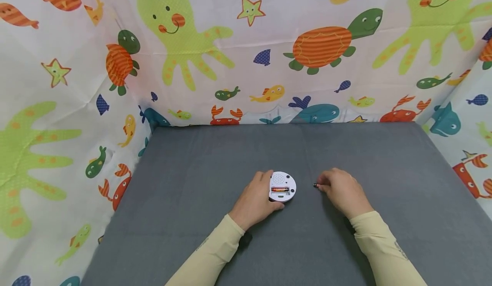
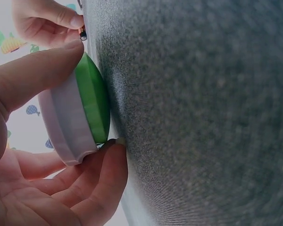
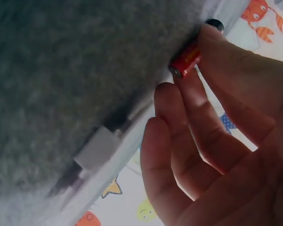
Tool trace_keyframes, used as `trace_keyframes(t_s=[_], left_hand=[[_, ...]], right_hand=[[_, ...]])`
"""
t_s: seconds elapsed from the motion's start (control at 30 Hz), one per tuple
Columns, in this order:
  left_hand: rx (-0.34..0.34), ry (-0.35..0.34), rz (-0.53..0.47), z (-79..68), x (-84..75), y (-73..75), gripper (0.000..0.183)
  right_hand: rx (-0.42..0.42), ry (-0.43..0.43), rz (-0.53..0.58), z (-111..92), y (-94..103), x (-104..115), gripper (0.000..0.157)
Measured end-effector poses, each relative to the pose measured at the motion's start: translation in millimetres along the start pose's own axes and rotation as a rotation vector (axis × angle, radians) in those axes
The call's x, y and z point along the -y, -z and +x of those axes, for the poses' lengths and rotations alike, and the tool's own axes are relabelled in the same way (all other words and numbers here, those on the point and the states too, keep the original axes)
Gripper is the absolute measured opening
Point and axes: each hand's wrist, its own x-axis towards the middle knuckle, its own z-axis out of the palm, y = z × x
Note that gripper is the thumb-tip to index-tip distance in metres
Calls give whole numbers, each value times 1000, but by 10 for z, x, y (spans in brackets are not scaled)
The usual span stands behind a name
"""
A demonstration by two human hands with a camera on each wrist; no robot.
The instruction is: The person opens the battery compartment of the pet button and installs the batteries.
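In the head view my left hand grips a round white device by its left side, thumb at the front edge. Its upturned face has a speaker grille and an uncovered battery compartment, where one battery lies. The left wrist view shows the green domed underside of the device turned toward the table. To the right of it, my right hand pinches a small red and black battery between thumb and fingers. That battery is apart from the device and close over the table.
Grey cloth covers the table. A white curtain printed with sea animals hangs along the back and both sides. A blurred whitish block shows beyond the fingers in the right wrist view.
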Motion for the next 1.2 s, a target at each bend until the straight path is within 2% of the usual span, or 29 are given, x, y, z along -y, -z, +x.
trace_keyframes(t_s=[0.2,0.4,0.63,0.87,1.2], left_hand=[[1,-12,12,-2,5,8,97],[-6,-23,13,4,26,19,97],[-14,-69,13,12,51,30,92],[-15,-91,14,25,44,26,87],[-22,-84,24,24,53,36,89]], right_hand=[[-7,41,-18,27,-6,118,9],[-56,132,38,66,45,494,7],[-14,252,138,81,-51,855,10],[-15,299,125,53,-180,897,13],[4,333,98,43,-186,900,18]])
